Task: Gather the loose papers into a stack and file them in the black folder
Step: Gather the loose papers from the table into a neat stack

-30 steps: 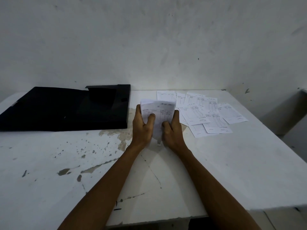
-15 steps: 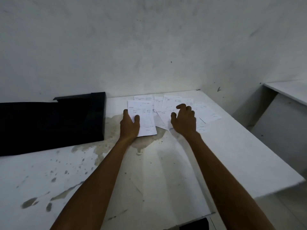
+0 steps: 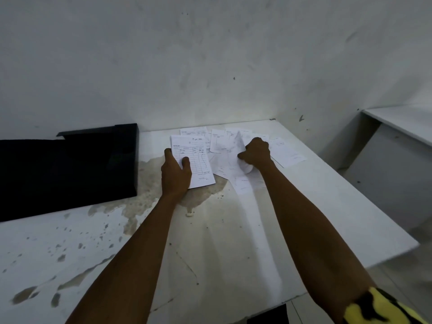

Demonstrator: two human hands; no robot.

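centrally, left hand [image 3: 175, 174] grips the paper stack [image 3: 194, 160] on the surface [image 3: 233, 242]; right hand [image 3: 256, 152] clenches a curled loose sheet [image 3: 242, 146]; black folder [image 3: 67, 167] mid-left.

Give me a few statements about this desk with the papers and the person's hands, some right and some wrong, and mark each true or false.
1. The left hand holds a small stack of printed forms. True.
2. The black folder lies to the right of the papers. False: it lies to their left, near the wall.
3. The right hand is closed around a curling sheet among the loose papers. True.
4. All the papers are already inside the folder. False: several still lie spread on the white table.
5. The tabletop is spotless. False: it is stained and chipped.
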